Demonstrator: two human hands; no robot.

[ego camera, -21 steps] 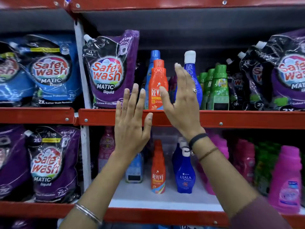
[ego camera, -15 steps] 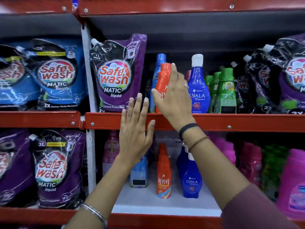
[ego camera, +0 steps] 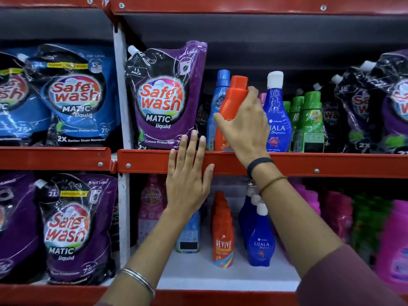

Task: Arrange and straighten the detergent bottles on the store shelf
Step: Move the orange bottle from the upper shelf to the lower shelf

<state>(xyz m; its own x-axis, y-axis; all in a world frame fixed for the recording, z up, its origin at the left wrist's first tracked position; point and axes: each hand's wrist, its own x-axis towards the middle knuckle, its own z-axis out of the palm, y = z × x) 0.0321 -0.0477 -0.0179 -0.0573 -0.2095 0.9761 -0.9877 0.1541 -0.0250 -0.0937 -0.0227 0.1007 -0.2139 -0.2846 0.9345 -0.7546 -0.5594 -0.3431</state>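
An orange Revive bottle [ego camera: 233, 100] stands on the upper red shelf [ego camera: 309, 165], tilted to the right at its top. My right hand [ego camera: 246, 127] is wrapped around its body. Behind it on the left stands a light blue bottle [ego camera: 220, 89], and on its right a dark blue Ujala bottle [ego camera: 277, 115] with a white cap. My left hand [ego camera: 187, 180] lies flat with fingers spread against the shelf's front edge, holding nothing, just right of a purple Safe Wash pouch [ego camera: 164, 100].
Green bottles [ego camera: 309, 127] and dark pouches [ego camera: 364, 107] fill the upper shelf to the right. Blue Safe Wash pouches [ego camera: 72, 100] sit in the left bay. The lower shelf holds another Revive bottle [ego camera: 223, 235], Ujala bottles [ego camera: 259, 241], pink bottles [ego camera: 395, 244] and purple pouches [ego camera: 70, 230].
My right hand went from open in front of the orange bottle to closed around it, and the bottle now leans right. My left hand stayed at the shelf edge.
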